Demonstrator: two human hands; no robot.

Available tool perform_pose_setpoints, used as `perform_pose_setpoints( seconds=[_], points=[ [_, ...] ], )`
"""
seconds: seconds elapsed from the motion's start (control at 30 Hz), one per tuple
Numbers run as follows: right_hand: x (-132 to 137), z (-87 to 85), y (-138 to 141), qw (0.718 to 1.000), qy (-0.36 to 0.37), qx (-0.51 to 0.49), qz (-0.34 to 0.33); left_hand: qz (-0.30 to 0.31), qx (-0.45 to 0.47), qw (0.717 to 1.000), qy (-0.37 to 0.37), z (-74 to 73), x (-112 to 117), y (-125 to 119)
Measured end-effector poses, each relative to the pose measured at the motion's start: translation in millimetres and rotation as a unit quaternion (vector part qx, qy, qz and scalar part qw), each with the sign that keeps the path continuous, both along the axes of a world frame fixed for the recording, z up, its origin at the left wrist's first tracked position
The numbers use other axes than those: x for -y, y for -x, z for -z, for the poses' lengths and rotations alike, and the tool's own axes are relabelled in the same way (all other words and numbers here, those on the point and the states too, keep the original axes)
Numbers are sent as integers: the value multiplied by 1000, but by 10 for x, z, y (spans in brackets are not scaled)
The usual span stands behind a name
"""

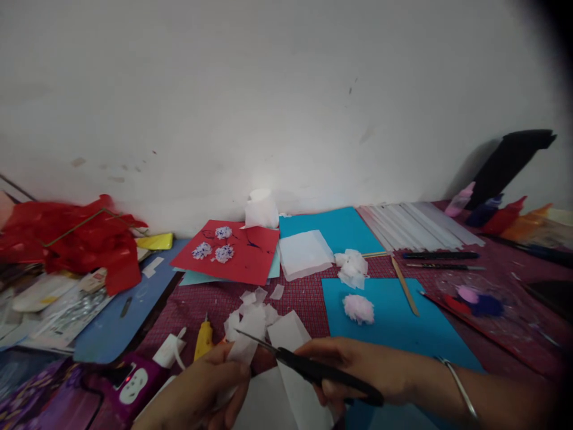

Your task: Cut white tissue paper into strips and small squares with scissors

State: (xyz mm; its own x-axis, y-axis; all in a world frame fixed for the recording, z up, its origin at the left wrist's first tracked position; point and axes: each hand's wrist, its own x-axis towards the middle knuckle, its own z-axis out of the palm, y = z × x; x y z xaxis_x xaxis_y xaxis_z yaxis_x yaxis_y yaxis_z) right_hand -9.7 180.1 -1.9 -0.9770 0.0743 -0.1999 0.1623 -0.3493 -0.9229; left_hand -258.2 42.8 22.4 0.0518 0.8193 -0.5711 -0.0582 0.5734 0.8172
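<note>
My left hand (208,382) pinches a strip of thin white paper (249,340) near the bottom of the view. My right hand (353,367) is closed around black-handled scissors (313,365), whose blades point left and reach across that strip. Small cut pieces of white paper (259,297) lie in a loose heap just beyond. Longer white sheets (290,327) rest beneath both hands. On a blue sheet (398,331) to the right sits a fluffy pale pink tuft (359,309). Whether the blades are fully closed is hard to see.
A red sheet (264,263) with speckled white puffs lies back left, beside folded white tissue (305,254). A yellow glue gun (205,339) stands near my left hand. A wooden stick (405,288), translucent glue sticks (412,227) and paint bottles (505,216) are at right. Red plastic (76,233) is far left.
</note>
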Motion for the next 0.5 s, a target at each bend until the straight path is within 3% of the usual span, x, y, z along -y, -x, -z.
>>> perform_pose_setpoints(
  seconds=[0.13,0.27,0.4,0.5],
  points=[
    [-6,95,85,1000,21,15,10,5,22,1000,16,18,-68,62],
    [8,49,124,999,1,35,27,3,54,999,1,39,-121,98],
    [7,1,177,997,6,51,64,-47,61,997,-19,79,-147,164],
    [-5,35,219,996,24,48,70,-107,12,994,-8,115,-137,226]
  ],
)
